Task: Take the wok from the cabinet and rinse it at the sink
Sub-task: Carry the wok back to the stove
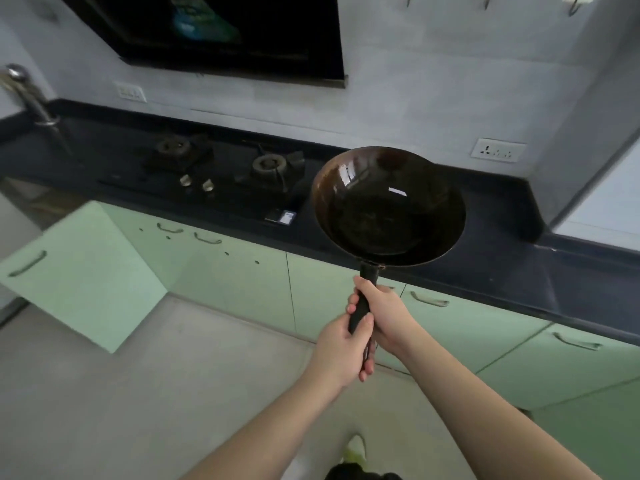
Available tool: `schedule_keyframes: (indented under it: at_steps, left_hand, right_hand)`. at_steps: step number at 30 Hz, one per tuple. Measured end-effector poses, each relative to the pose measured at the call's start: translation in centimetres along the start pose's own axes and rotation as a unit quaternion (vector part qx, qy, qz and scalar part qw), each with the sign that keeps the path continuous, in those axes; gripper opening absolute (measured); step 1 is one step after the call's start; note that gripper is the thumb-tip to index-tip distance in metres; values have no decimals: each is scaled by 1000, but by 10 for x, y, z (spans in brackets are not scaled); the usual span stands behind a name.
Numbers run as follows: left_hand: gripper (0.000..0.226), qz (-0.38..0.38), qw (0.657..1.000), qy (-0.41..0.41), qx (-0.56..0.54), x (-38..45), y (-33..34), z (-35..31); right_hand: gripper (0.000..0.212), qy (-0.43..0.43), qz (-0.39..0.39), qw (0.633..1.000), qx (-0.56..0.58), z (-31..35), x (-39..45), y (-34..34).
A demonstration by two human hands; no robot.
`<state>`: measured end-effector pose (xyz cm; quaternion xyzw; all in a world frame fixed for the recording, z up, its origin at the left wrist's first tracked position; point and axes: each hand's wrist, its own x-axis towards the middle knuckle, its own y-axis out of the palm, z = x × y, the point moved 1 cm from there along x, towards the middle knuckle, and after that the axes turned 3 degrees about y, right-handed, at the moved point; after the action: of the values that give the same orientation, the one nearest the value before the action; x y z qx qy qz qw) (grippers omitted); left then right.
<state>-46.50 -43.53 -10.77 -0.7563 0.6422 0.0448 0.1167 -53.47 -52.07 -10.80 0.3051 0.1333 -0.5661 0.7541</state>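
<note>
A dark round wok (388,206) with a black handle is held up in the air in front of the dark countertop (485,265), its bowl facing me. My right hand (384,313) grips the handle just below the bowl. My left hand (346,351) grips the handle's lower end, right under the right hand. A chrome faucet (27,95) stands at the far left; the sink basin itself is out of sight. One pale green cabinet door (79,275) hangs open at the left.
A two-burner gas stove (225,164) sits on the counter left of the wok, under a black range hood (214,32). Closed green cabinet doors (346,296) line the counter front. A wall socket (497,150) is at the right. Grey floor (138,393) lies below.
</note>
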Motion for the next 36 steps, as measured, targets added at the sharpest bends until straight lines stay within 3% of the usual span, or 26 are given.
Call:
schedule_keyframes:
  at_steps: [18,36]
  left_hand:
    - [36,-21,998,-51,31,171,-47,-23]
    - [36,61,992,-96,54,323,-159,4]
  right_hand:
    - [20,73,46,996,-15,76,173,32]
    - [24,100,-66,991,57,98,301,128]
